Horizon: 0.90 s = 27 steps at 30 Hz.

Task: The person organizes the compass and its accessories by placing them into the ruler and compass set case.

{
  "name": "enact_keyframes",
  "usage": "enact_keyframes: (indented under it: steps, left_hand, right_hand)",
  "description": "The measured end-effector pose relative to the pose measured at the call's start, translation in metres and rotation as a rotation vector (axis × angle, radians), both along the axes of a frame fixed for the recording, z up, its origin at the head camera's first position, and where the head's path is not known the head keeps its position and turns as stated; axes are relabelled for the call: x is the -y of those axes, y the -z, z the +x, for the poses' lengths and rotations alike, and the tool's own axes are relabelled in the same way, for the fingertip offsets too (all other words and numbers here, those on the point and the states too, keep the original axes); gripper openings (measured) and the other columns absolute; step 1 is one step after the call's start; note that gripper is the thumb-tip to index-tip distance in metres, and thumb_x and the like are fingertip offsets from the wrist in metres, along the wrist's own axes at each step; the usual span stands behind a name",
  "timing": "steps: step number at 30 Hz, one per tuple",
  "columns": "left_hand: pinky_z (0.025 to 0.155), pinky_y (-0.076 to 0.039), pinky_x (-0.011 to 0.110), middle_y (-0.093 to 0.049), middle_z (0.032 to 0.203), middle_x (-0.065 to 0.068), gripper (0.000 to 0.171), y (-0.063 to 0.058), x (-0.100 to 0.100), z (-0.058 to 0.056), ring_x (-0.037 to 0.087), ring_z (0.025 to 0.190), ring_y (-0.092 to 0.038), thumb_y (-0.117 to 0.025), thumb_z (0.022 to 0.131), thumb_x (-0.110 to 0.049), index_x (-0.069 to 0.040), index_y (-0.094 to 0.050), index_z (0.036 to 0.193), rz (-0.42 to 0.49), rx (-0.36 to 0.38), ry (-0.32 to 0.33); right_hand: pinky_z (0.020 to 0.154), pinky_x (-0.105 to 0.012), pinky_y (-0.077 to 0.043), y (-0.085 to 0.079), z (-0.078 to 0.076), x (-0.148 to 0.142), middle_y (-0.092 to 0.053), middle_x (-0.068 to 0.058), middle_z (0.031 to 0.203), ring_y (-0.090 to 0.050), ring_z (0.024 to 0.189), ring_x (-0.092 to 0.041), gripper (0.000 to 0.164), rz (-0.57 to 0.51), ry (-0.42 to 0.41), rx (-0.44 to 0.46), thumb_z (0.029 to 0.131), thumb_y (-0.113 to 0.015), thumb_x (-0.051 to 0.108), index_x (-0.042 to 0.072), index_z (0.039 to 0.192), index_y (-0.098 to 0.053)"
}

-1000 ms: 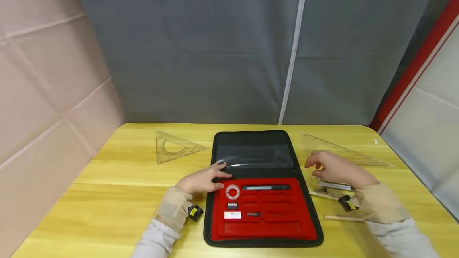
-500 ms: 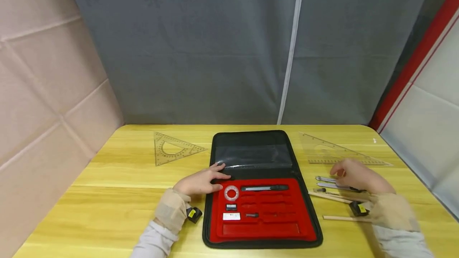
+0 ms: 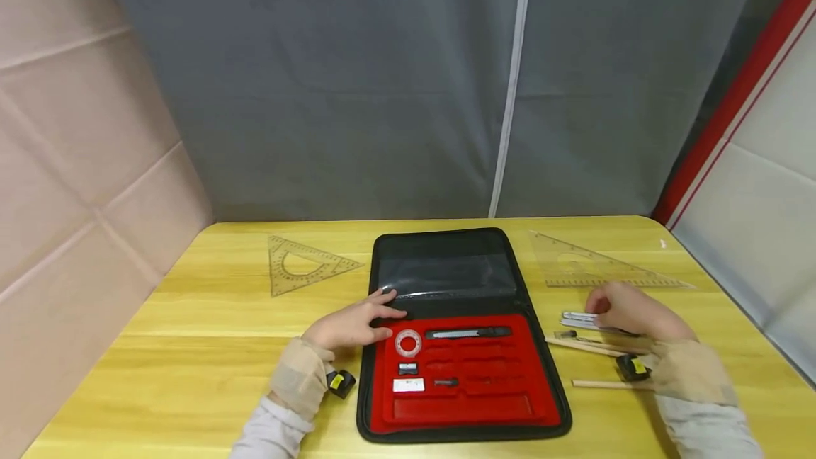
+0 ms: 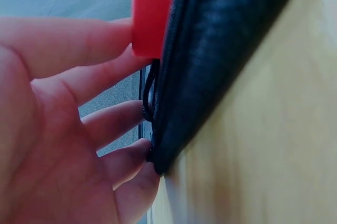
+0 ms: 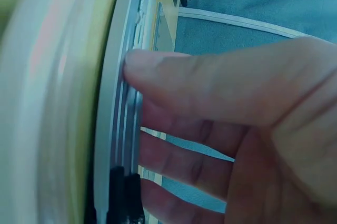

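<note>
My left hand (image 3: 347, 324) rests with fingers spread on the left edge of an open black zip case (image 3: 459, 435). In the left wrist view its fingertips touch the case's zipped side (image 4: 210, 50) and the red insert (image 4: 152, 13). Right of the case, my right hand (image 3: 631, 312) pinches a silver compass (image 3: 574, 315) between thumb and fingers. The right wrist view shows the thumb on its metal legs (image 5: 126, 124); the fingers' far contact is partly hidden. Another slim silver tool (image 5: 108, 108) lies alongside.
The red insert holds a utility knife (image 3: 468, 333), a clear ring (image 3: 408, 343), a sharpener (image 3: 408, 368), an eraser (image 3: 408, 384) and a small dark piece (image 3: 446, 382). Clear set squares (image 3: 309, 278) (image 3: 599, 280) lie left and right. Thin wooden sticks (image 3: 602, 384) lie near the right wrist.
My right hand has moved right and down from above the table near the case onto the silver tools. The left hand stays on the case edge.
</note>
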State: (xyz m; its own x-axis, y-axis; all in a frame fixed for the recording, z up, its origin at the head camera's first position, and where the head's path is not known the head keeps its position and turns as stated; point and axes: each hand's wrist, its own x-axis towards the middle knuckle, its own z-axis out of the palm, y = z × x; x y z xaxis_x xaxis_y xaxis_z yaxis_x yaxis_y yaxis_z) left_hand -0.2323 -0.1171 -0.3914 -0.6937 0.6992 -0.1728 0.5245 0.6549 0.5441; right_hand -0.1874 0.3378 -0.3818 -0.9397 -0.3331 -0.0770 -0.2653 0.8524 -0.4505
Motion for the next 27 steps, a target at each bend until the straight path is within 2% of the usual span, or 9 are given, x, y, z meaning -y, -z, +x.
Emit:
enact_keyframes:
  steps: [10,15,22,27]
  left_hand:
    - [0.108,-0.033,0.057,-0.029,0.155,0.02,0.042,0.001,0.001,-0.001,0.042,0.144,-0.019,-0.059,0.09,-0.014,-0.006,-0.06,0.132,-0.007,0.001,-0.007]
    - [0.108,-0.033,0.057,-0.028,0.155,0.02,0.042,0.002,0.0,-0.001,0.042,0.143,-0.019,-0.059,0.091,-0.014,-0.006,-0.06,0.132,0.0,-0.001,0.005]
    - [0.108,-0.033,0.055,-0.029,0.155,0.019,0.042,0.002,-0.001,0.0,0.041,0.144,-0.019,-0.059,0.091,-0.014,-0.006,-0.06,0.132,-0.001,-0.006,0.004]
    - [0.109,-0.033,0.055,-0.029,0.155,0.019,0.041,0.001,0.0,0.0,0.04,0.144,-0.02,-0.059,0.091,-0.014,-0.006,-0.06,0.131,-0.005,-0.013,0.001]
  right_hand:
    - [0.058,-0.023,-0.037,0.006,-0.001,-0.001,-0.053,0.006,0.071,-0.043,0.065,-0.005,0.016,-0.051,-0.027,-0.028,0.075,-0.066,-0.006,0.009,0.075,-0.06]
    - [0.057,-0.023,-0.037,0.007,0.001,-0.004,-0.051,0.006,0.072,-0.042,0.064,-0.002,0.016,-0.065,-0.047,-0.042,0.079,-0.062,-0.008,0.007,0.077,-0.058]
    - [0.052,-0.024,-0.036,0.0,0.005,0.001,-0.049,0.002,0.073,-0.041,0.061,-0.004,0.013,-0.076,0.005,-0.11,0.087,-0.056,-0.008,0.004,0.083,-0.052]
    - [0.053,-0.025,-0.041,-0.01,0.005,0.014,-0.056,-0.001,0.077,-0.047,0.065,-0.005,0.01,-0.075,0.002,-0.124,0.082,-0.064,-0.006,0.001,0.083,-0.057]
